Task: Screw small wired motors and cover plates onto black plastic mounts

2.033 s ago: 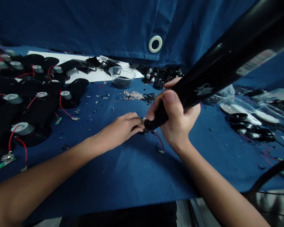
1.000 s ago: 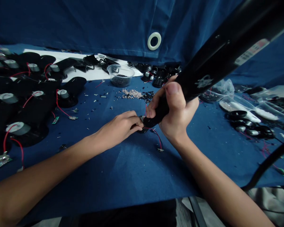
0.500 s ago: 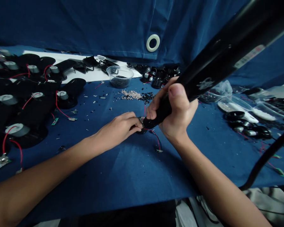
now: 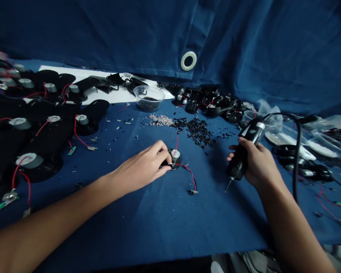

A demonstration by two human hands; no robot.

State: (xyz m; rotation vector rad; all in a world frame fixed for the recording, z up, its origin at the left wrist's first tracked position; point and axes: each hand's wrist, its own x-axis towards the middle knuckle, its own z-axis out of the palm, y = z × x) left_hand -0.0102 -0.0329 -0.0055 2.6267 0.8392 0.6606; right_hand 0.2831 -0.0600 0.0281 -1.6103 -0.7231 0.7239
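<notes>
1. Cylinder [image 4: 175, 154], pale-topped and grey-sided, stood upright on a round black base [image 4: 176, 167] near the middle of the blue cloth [image 4: 170, 227]
2. Left hand [image 4: 152, 163] had thumb and fingertips drawn nearly together on the left edge of that base; whether some smaller piece sat between them could not be told
3. Red and dark leads [image 4: 191, 173] ran from the base down to a small board [image 4: 193, 192] lying on the cloth, and another red wire [image 4: 177, 142] rose behind the cylinder
4. Right hand [image 4: 255, 159] was wrapped around a dark power screwdriver [image 4: 239, 159], well apart from the cylinder, its bit [image 4: 229, 185] pointing down and to the left, with a black cable [image 4: 297, 163] looping from its upper end
5. Beyond the cylinder lay a heap of silver screws [image 4: 161, 120], touching a spread of small black pieces [image 4: 199, 132], and behind them stood a clear tub [image 4: 149, 99] with dark bits inside
6. Black housings [image 4: 49, 142] with similar cylinders and red wires crowded the left, clear trays [image 4: 321, 146] the right
</notes>
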